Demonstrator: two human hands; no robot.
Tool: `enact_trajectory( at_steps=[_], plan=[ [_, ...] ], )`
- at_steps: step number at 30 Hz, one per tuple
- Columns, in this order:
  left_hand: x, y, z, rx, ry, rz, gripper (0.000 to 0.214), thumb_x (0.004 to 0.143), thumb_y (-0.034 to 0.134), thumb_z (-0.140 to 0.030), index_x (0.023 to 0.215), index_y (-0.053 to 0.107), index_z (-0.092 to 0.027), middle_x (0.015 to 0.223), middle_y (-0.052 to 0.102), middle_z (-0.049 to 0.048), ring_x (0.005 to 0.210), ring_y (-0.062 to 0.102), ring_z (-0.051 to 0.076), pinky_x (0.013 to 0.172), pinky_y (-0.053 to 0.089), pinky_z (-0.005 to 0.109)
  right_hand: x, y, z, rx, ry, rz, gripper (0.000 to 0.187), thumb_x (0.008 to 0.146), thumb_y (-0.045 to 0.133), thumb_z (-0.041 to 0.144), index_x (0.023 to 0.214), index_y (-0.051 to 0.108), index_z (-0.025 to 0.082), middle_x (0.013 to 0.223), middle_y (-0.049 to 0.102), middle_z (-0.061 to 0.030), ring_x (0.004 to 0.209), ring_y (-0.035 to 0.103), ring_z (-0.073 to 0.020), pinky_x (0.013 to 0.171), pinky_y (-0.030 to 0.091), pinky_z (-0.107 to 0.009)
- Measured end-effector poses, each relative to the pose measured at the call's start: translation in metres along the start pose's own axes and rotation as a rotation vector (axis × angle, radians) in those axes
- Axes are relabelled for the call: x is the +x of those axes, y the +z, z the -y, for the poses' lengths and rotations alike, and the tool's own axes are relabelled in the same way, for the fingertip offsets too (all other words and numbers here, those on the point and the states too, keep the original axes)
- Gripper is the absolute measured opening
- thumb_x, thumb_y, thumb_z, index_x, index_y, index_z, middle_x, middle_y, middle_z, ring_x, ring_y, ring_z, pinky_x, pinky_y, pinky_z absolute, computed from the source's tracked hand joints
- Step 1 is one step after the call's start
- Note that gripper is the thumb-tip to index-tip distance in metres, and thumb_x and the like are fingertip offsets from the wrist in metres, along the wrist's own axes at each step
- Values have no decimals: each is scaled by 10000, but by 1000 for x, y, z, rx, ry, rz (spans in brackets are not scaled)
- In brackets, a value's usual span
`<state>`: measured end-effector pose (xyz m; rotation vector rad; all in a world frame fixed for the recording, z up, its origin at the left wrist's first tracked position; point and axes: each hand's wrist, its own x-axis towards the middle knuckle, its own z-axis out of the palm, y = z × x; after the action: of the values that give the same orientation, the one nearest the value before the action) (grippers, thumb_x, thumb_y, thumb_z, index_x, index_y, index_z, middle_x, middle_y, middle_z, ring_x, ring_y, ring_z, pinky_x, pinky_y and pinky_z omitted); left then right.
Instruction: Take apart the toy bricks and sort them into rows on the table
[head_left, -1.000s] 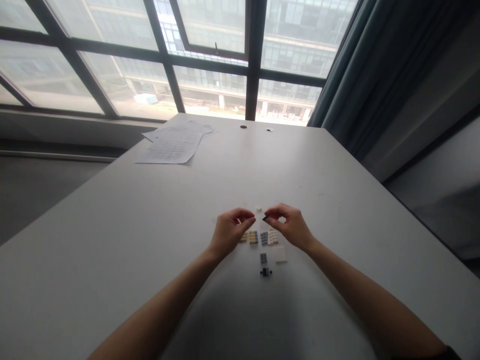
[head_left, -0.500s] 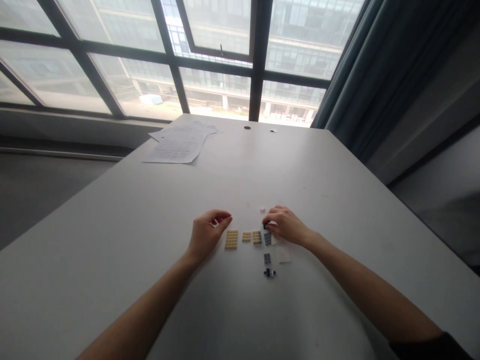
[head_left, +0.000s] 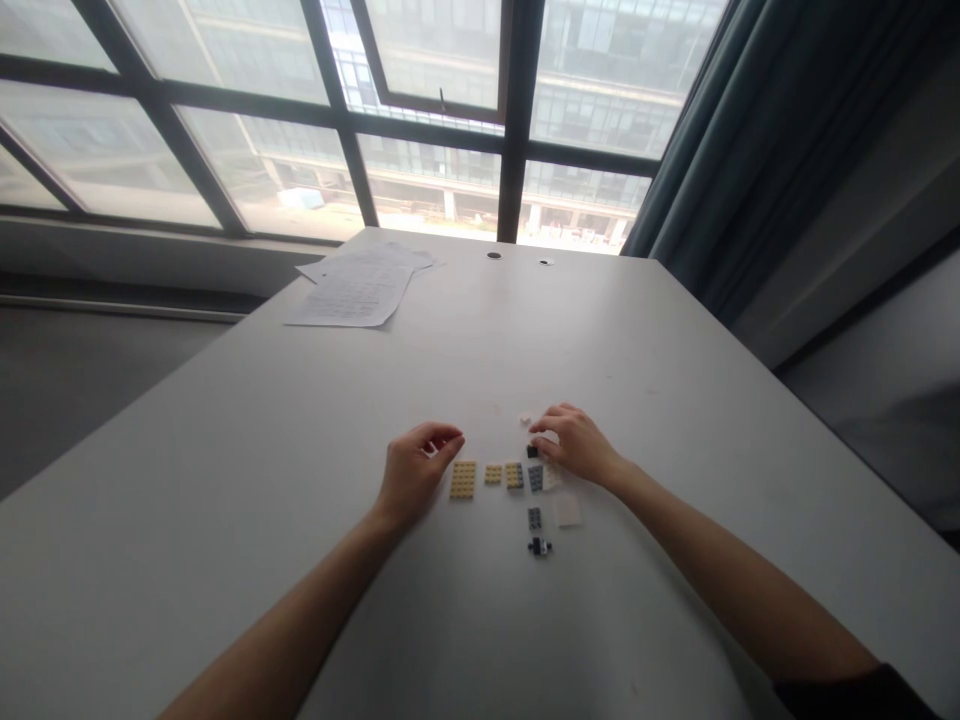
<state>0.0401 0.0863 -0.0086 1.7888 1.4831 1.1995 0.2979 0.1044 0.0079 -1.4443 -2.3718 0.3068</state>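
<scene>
My right hand [head_left: 576, 440] is open, its index finger and thumb spread just above a small black brick [head_left: 532, 452]. The thumb lies close by the brick; I cannot tell if it touches. Below sit a dark grey plate [head_left: 535, 479] and a white piece [head_left: 552, 478], the latter partly hidden by the hand. My left hand [head_left: 421, 455] rests on the table with thumb and index tips pinched together and nothing visible between them. Nearest to it is a tan studded building plate [head_left: 463, 480]. Rightward follow a smaller tan plate [head_left: 493, 474] and a tan-and-grey piece [head_left: 514, 475].
Closer to me lie a grey studded plate [head_left: 534, 518], a white flat tile [head_left: 568, 511] and a black piece with side pins [head_left: 539, 546]. A small white piece [head_left: 525, 420] lies beyond my right hand. Printed papers [head_left: 360, 290] cover the table's far left corner.
My right hand's fingers have parted and lifted slightly away from the black brick, which now shows on the table. My left hand has hardly moved.
</scene>
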Motion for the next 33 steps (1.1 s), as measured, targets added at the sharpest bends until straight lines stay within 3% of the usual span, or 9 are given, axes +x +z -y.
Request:
enact_trajectory(
  at_steps=[4, 11, 23, 33],
  plan=[
    [0, 0, 2, 3, -8, -8, 193, 762, 643, -360, 798, 697, -178, 727, 686, 10, 609, 527, 124, 612, 444, 247, 10, -1, 0, 14, 170, -104, 136, 836, 626, 268, 910, 701, 183, 929, 684, -58, 914, 585, -194, 847, 420, -309],
    [-1, 2, 5, 12, 0, -19, 174, 766, 637, -346, 788, 695, -183, 723, 684, 5, 603, 526, 122, 605, 439, 242, 28, 9, 2, -17, 292, -65, 217, 809, 635, 373, 910, 696, 192, 952, 690, -47, 891, 605, -179, 815, 420, -276],
    [-2, 1, -1, 13, -4, -17, 186, 755, 633, -350, 776, 694, -176, 713, 680, 13, 606, 527, 125, 613, 451, 246, 34, 20, 5, -35, 291, -64, 141, 780, 610, 280, 854, 694, 195, 872, 678, -38, 851, 595, -179, 773, 414, -271],
    [-4, 2, 3, 29, 30, -3, 180, 780, 622, -344, 800, 693, -180, 733, 683, 17, 634, 549, 132, 638, 464, 254, 30, 17, 5, 37, 228, -112, 115, 805, 612, 227, 883, 684, 181, 894, 685, -57, 922, 586, -194, 845, 419, -305]
  ],
)
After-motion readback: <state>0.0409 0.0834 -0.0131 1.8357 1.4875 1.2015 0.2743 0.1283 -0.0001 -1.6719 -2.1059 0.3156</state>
